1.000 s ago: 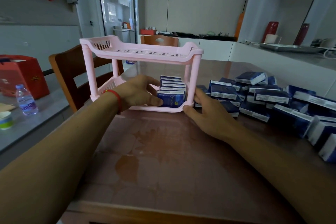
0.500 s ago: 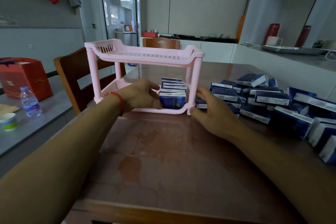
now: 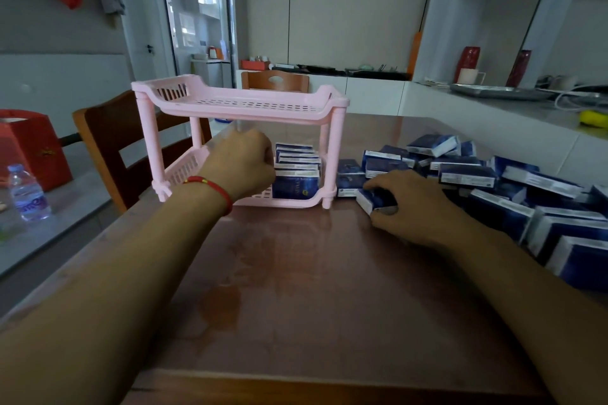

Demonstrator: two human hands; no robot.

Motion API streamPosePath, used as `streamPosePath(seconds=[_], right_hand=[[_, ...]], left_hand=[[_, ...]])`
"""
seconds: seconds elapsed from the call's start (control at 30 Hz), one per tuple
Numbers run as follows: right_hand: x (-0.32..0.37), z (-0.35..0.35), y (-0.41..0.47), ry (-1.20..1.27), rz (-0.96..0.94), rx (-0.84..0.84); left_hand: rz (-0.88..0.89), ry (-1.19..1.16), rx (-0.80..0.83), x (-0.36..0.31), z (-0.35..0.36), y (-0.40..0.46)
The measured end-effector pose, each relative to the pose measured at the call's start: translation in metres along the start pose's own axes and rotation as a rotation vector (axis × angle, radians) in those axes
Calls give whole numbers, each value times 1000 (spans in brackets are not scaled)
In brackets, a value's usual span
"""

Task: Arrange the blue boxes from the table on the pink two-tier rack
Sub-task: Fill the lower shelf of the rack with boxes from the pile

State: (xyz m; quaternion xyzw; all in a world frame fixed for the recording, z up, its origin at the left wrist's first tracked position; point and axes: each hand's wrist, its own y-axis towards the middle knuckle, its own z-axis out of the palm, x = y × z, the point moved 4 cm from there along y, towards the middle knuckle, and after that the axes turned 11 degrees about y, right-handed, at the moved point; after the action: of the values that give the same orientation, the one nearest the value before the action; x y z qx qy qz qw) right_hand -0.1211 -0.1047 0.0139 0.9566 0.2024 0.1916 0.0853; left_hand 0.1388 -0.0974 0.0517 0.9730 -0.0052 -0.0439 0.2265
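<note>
Pink two-tier rack [image 3: 241, 102] upright on the brown surface [image 3: 296, 289], toward 12 o'clock of the near edge, front feet well back from that edge. Top tier bare; bottom tier holding a stack of blue boxes [image 3: 297, 171] packed against the right front post. Left hand [image 3: 241, 161], curled into a loose fist, inside the lower tier at 9 o'clock of that stack, knuckles just beside or touching it; cannot tell whether anything pinched. Red cord bracelet [image 3: 210, 189] on the left wrist. Right hand [image 3: 411, 204] outside the rack at 3 o'clock of its right front foot, fingers and thumb pressed around one blue box [image 3: 373, 200] at the near fringe of the loose pile [image 3: 493, 181]. Pile spreading from just beside the rack toward 3 o'clock, out to the right edge of the frame. Wide bare stretch of surface at 6 o'clock, between both forearms. Wooden chair [image 3: 108, 138] tucked at 9 o'clock of the rack, beyond the left edge of the surface.
</note>
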Motion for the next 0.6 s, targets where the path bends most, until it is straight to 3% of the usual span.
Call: streamPosePath(seconds=[0.1, 0.27, 0.4, 0.5, 0.6], right_hand=[[-1, -2, 0, 23, -13, 43], [-8, -17, -7, 181, -95, 127], [-7, -29, -9, 346, -111, 26], [-1, -30, -14, 701, -61, 45], [5, -23, -16, 1130, 37, 120]], left_hand=[[28, -64, -11, -1, -3, -1], [336, -439, 88, -45, -20, -26], [364, -434, -28, -73, 0, -36], [258, -483, -185, -79, 4, -39], [186, -424, -186, -84, 10, -42]])
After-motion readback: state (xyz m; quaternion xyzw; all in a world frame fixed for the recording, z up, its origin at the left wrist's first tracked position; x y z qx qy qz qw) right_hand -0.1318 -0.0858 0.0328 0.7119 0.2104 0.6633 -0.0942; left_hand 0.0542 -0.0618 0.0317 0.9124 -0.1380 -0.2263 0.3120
